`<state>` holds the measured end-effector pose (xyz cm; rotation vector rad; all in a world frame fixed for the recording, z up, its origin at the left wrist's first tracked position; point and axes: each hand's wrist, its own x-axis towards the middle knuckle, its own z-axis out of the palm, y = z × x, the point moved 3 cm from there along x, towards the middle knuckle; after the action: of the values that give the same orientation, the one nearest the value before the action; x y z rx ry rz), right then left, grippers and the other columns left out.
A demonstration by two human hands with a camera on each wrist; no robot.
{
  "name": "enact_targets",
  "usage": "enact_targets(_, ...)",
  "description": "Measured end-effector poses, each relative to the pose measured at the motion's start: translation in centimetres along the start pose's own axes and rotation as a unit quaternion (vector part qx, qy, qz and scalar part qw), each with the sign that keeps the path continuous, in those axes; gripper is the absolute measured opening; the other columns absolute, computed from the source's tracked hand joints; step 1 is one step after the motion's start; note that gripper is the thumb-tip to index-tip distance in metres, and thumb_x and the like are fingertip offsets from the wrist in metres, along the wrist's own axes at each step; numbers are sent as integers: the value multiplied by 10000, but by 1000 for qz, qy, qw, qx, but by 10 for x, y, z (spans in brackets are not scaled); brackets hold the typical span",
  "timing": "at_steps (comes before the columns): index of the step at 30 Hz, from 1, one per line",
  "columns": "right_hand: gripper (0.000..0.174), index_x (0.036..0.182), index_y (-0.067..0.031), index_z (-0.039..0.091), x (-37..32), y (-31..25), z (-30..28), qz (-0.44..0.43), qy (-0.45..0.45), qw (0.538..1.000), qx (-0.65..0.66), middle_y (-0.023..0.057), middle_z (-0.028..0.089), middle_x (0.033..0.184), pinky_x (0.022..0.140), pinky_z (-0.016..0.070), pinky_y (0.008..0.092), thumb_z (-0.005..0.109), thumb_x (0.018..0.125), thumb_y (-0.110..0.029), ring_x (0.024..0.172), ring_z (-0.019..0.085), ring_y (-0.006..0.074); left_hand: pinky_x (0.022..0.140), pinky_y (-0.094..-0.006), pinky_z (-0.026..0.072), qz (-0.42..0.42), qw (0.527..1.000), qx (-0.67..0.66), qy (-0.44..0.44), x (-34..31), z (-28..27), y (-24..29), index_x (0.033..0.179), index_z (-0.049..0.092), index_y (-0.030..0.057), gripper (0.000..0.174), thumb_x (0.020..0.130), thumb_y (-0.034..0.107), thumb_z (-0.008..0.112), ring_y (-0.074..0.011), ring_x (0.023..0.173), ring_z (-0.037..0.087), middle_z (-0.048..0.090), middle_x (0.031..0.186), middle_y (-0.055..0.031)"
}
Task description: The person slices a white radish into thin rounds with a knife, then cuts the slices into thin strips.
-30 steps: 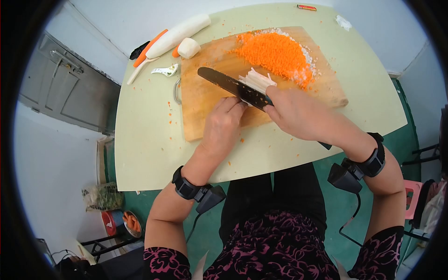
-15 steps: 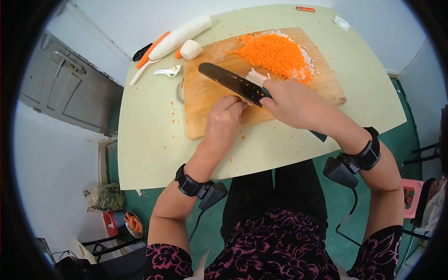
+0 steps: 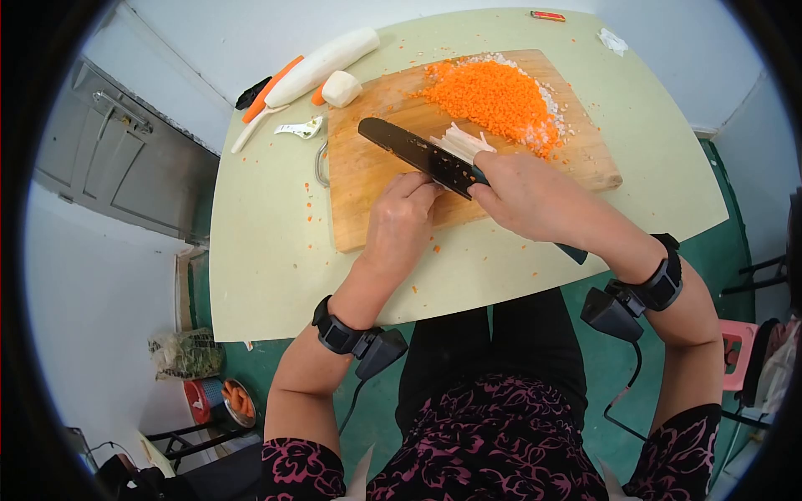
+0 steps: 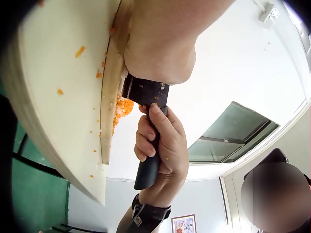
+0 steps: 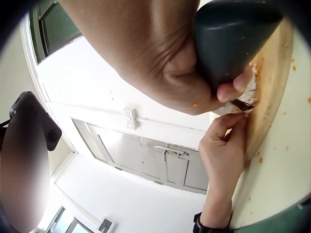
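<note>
My right hand (image 3: pixel 530 192) grips the dark handle of a broad kitchen knife (image 3: pixel 405 152), its black blade slanting across the wooden cutting board (image 3: pixel 355 159). Just beyond the blade lies a bundle of white radish strips (image 3: pixel 462 142), partly covered by the blade and the right hand. On the near side, my left hand (image 3: pixel 399 219) has its fingers bent at the board, pinching a small white radish piece mostly hidden under the fingertips. In the right wrist view the left hand (image 5: pixel 221 150) sits right beside the blade. The left wrist view shows the right hand (image 4: pixel 165 141) wrapped round the handle (image 4: pixel 147 174).
Diced carrot (image 3: pixel 493 93) with white dice is heaped at the board's far side. Left of it lie a long white radish (image 3: pixel 326 63), a carrot (image 3: pixel 271 88), a radish chunk (image 3: pixel 341 88) and a white spoon (image 3: pixel 299 129). A lighter (image 3: pixel 548 16) lies at the far edge.
Half a second ago the knife was raised and farther up the board; now it is back lower, near the left fingertips. The left hand has stayed almost in place.
</note>
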<state>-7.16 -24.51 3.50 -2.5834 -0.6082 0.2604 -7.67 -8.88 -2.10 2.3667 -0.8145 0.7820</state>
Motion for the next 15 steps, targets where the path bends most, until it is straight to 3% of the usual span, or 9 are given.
enact_targets(2,226,834,90,558,1,1,1,-20,9,1000,-2,271,608,756,627,499,449,470,861,-116,697,622,385,672,-335,508,-8,1000,0,-3,0,0,0,801,666,-15,162,661,-90,635,-267,756,612,643,831,-102)
enact_targets(5,242,875,69,495,7,1,3,27,-67,997,1,244,584,730,608,467,448,491,897,-172,669,600,386,675,-334,507,-7,1000,1,-5,0,0,1,798,667,-14,165,659,-95,631,-266,759,612,643,831,-101)
enact_targets(8,237,866,67,481,12,-3,1,60,-129,990,25,212,576,661,507,477,406,458,910,-165,526,595,326,672,-334,506,-6,1000,5,-5,1,0,2,795,667,-9,164,659,-93,630,-266,758,611,641,827,-101)
enact_targets(11,244,861,57,489,15,-3,0,51,-72,994,66,168,551,588,430,466,360,462,910,-180,417,559,252,668,-335,505,-3,1000,8,-2,0,0,2,789,667,-1,148,666,-78,636,-267,755,610,637,818,-102)
enact_targets(15,234,875,34,516,11,11,-11,58,-10,981,183,112,522,549,407,442,314,503,894,-199,405,527,178,664,-333,502,-20,1000,14,-5,-1,2,-3,787,668,5,119,683,-51,651,-269,756,610,635,814,-105)
